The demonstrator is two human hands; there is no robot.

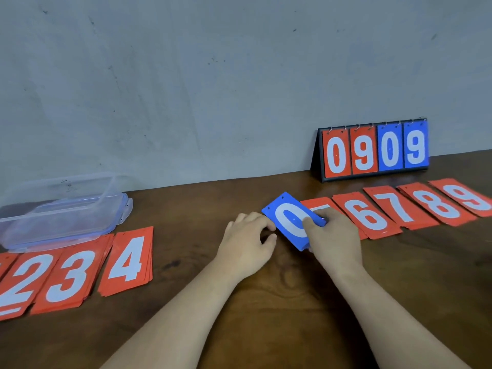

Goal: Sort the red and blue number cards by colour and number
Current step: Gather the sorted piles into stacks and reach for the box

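Note:
A stack of blue cards [286, 215] with a white 0 on top is held above the table's middle. My right hand [334, 239] grips its right side, thumb on the face. My left hand [246, 242] pinches its lower left edge. Red piles lie in a row: 2 [18, 286], 3 [66, 278] and 4 [127, 261] on the left, a partly hidden pile [316, 205] behind the blue stack, then 6 [368, 215], 7 [396, 206], 8 [439, 207] and 9 [468, 197] on the right.
A clear plastic box [61, 209] with a blue-edged lid stands at the back left. A flip scoreboard [374, 150] showing red 0 9 and blue 0 9 stands at the back right against the grey wall. The table is dark wood [279, 302].

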